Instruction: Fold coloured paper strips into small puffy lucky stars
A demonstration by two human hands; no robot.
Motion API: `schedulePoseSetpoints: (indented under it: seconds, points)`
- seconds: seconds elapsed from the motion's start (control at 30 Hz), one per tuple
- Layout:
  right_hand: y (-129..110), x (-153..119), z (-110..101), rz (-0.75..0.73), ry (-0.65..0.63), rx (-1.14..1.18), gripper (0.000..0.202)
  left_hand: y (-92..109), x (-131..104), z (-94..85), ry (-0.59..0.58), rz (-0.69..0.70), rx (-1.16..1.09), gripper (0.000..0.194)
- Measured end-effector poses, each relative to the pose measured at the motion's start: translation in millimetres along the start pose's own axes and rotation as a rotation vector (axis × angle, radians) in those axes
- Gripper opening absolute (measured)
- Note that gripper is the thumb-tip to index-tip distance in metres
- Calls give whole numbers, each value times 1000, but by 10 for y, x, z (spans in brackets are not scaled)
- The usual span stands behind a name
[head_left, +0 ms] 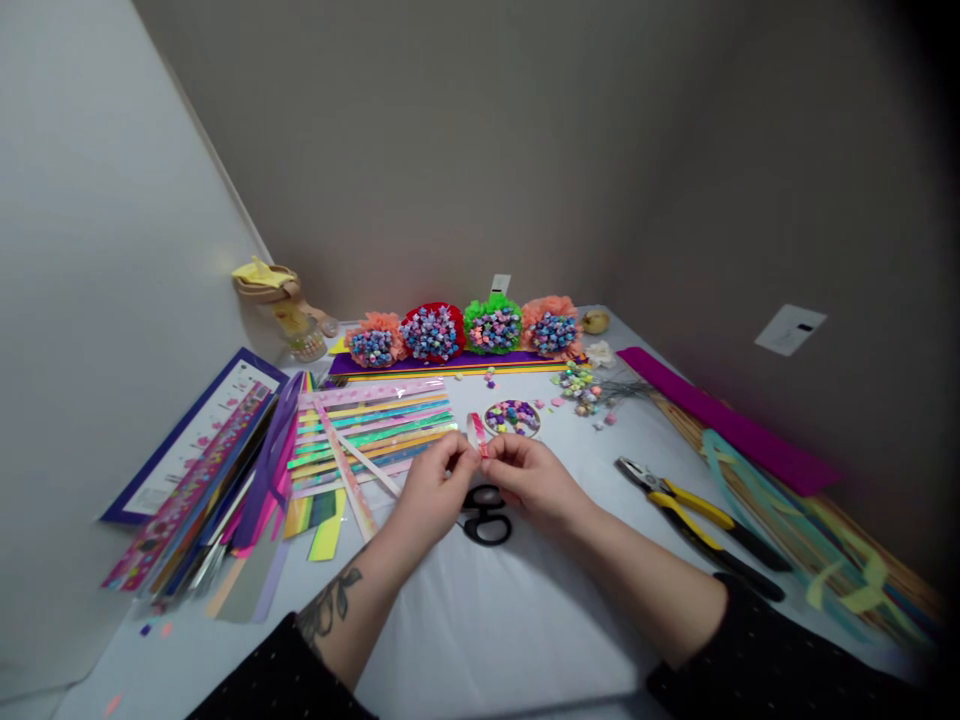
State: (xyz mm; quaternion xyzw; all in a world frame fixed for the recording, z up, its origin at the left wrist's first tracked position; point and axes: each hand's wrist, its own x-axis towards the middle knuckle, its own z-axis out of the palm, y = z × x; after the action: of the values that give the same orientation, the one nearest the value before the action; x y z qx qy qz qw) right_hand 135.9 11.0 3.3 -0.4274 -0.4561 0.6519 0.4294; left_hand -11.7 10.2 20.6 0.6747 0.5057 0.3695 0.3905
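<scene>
A pink-and-white paper strip (478, 432) is pinched between both hands at the middle of the table, its loop standing up above the fingertips. My left hand (439, 480) has thumb and index finger closed on its left side. From the right, my right hand (532, 482) grips the strip the same way, fingertips nearly touching the left ones. Just below the hands lie scissors (489, 530) with black handles; their blades are hidden by my left hand. Behind the hands sits a round dish (513, 417) of small folded paper stars in purple, pink and yellow.
Shiny paper strips (375, 425) lie in rows at left, beside purple ribbon (271, 470) and a patterned pack (202, 450). Several star bouquets (433, 332) line the back. Yellow-black pliers (694, 520), a magenta sheet (720, 420) and ribbons (780, 520) lie right. A jar (300, 335) stands back left.
</scene>
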Motion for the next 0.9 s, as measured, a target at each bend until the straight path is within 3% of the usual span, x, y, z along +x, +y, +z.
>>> schedulePoseSetpoints:
  seconds: [0.4,0.9]
  points:
    - [12,8,4,-7,-25,-26,24,16,9,-19,-45,-50,-87,20]
    - [-44,-11,18,65,-15,131,16,61,2,-23,-59,-53,-61,21]
